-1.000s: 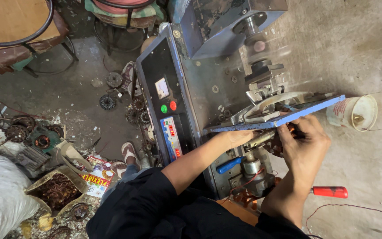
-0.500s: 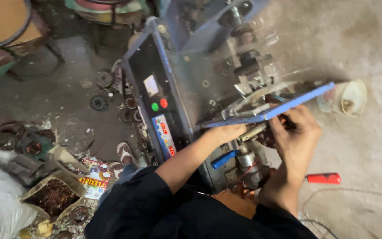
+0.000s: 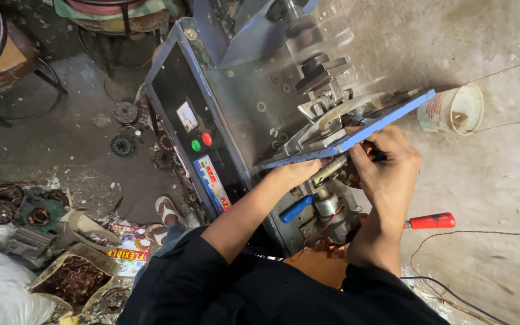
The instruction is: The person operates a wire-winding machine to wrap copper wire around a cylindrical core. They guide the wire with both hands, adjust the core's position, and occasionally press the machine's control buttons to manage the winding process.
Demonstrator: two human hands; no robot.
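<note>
**Both hands staying at the winder, under the blue plate**

Little is changing from the earlier frames — both hands are remaining at the same spot on the machine (image 3: 236,126), and only the view is shifting a little, so the blue plate (image 3: 356,133) and the white cup (image 3: 452,109) are sitting slightly higher and further right than before.

The right hand (image 3: 386,171) is curling around a dark round part (image 3: 351,174) just under the plate, fingers wrapped over its top edge and gripping it. The left hand (image 3: 299,171) is lying against the plate's lower edge beside a short metal shaft (image 3: 329,170); whether it is gripping anything I cannot tell, since the plate is hiding its fingers.

The part is showing only as a dark, toothed rim with a hint of copper between the two hands, mostly covered by the right fingers.

The plate is running tilted — low at the left hand, high toward the cup. A red-handled tool (image 3: 431,221) is lying on the floor by the right forearm, and a blue handle (image 3: 296,209) is sticking out of the machine below the left wrist.
</note>
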